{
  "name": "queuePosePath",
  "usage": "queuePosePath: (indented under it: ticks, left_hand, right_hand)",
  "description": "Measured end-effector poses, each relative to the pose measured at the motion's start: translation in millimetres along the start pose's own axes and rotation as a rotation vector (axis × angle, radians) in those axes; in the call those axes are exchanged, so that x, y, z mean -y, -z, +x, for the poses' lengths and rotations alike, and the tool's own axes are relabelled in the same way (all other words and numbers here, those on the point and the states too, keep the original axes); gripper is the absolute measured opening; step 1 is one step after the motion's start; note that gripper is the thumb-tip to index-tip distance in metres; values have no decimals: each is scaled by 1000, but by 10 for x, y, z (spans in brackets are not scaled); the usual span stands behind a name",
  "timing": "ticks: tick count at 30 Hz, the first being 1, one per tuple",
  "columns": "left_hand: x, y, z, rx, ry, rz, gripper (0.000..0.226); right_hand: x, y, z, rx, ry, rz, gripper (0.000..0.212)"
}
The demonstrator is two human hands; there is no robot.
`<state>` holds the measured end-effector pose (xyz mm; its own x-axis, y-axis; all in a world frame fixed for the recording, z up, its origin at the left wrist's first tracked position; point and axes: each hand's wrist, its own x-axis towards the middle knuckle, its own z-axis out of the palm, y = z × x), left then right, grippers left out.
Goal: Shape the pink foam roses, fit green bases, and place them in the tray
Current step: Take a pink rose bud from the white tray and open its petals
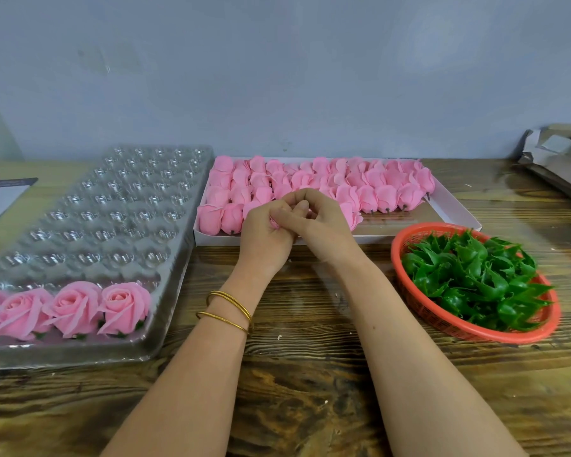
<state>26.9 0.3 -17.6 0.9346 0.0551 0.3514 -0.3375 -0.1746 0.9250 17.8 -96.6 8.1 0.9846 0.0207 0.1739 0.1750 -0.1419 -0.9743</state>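
Observation:
My left hand (266,237) and my right hand (320,225) are clasped together over the front edge of a white box (455,206) packed with closed pink foam rosebuds (376,189). Both hands close around one pink bud (274,223), of which only a sliver shows between the fingers. A clear plastic tray (112,209) with rows of round cups lies at the left; several opened pink roses (76,306) with green bases sit in its front row. A red basket (419,301) of green bases (475,275) stands at the right.
Everything rests on a dark wood-grain table (294,374) against a grey wall. A grey paper sheet (0,196) lies at the far left. Folded grey cardboard (561,159) sits at the back right corner. Two gold bangles circle my left wrist.

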Motion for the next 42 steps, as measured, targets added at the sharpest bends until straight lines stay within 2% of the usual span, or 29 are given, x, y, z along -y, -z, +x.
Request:
queuePosePath:
  ticks: [2,10,13,16,20,24,27,31,34,38,42]
  left_hand:
    - [6,-5,-3,3,3,5,25]
    - [-23,-6,-27,0,-11,29,36]
    - [-12,-15,-22,12,-8,27,22]
    - [8,-17,-18,26,-18,49,29]
    - [-13,-1,-18,5,30,4,20]
    - [-14,37,-2,-72,31,-69,29]
    - [-10,49,2,-125,52,-100,41]
    - [-13,54,21,-148,77,-183,46]
    - [-5,56,37,-157,112,-241,44]
    - [-33,55,47,-167,173,-345,37]
    - [-48,36,56,-163,207,-437,44]
  right_hand:
    - [0,8,-1,19,-1,8,17]
    - [-11,36,12,73,-24,76,21]
    - [-9,52,15,97,-37,97,22]
    - [-11,63,21,114,-59,93,22]
    - [-18,36,19,69,-54,106,20]
    - [-27,36,33,48,-69,223,16]
    - [-47,35,62,38,-81,265,21]
    - [-68,27,81,2,-99,225,12]
    - [-72,35,61,0,-34,101,18]
    - [-69,21,22,85,34,7,33]
    - [-78,-17,-3,167,56,-55,36]
